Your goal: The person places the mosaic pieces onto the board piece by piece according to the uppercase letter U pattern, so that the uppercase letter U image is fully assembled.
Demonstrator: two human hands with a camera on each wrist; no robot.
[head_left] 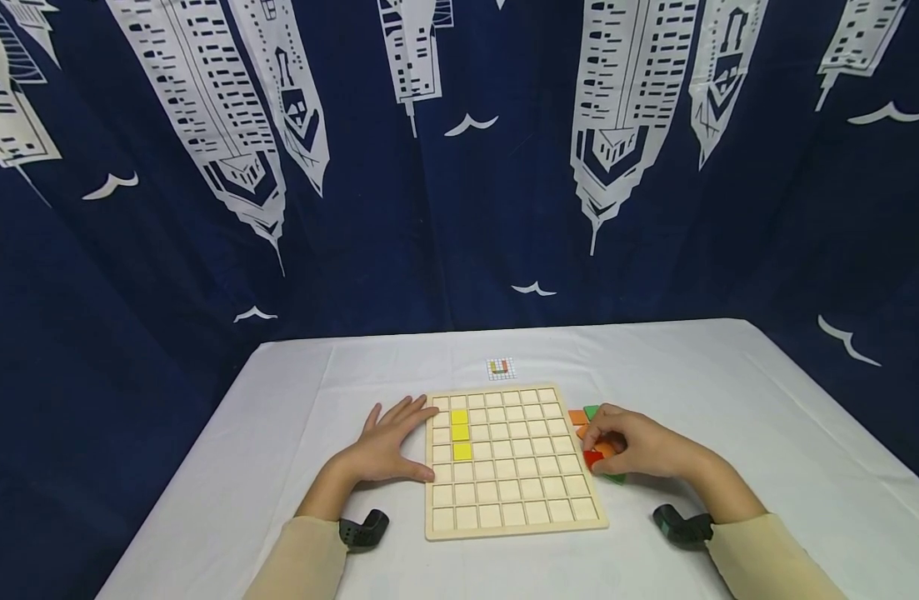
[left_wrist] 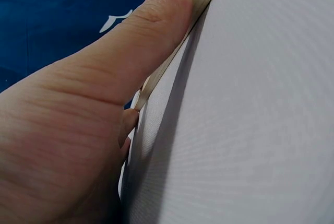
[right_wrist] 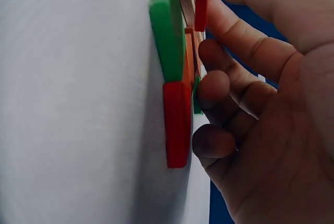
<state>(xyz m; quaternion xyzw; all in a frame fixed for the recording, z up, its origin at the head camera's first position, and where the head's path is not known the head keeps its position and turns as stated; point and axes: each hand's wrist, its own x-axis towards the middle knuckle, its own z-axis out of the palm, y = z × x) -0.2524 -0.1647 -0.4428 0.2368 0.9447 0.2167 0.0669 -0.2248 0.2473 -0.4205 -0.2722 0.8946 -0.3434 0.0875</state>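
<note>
A pale wooden grid board (head_left: 510, 492) lies flat on the table. Three yellow square tiles (head_left: 461, 432) form a column in its upper left cells. At the board's left edge, my left hand (head_left: 380, 450) rests with fingers spread and thumb touching the side; the thumb (left_wrist: 151, 31) on the wooden edge shows in the left wrist view. Beyond the right edge, my right hand (head_left: 646, 442) pinches a red tile (right_wrist: 201, 7) between thumb and finger. Under and around it lie loose tiles: orange (head_left: 576, 417), green (right_wrist: 168, 31) and another red one (right_wrist: 177, 125), partly hidden by the hand.
A small printed card (head_left: 501, 368) with a coloured grid pattern lies behind the board. White cloth (head_left: 317, 400) covers the table. A dark blue curtain (head_left: 429, 250) with white building prints hangs behind it.
</note>
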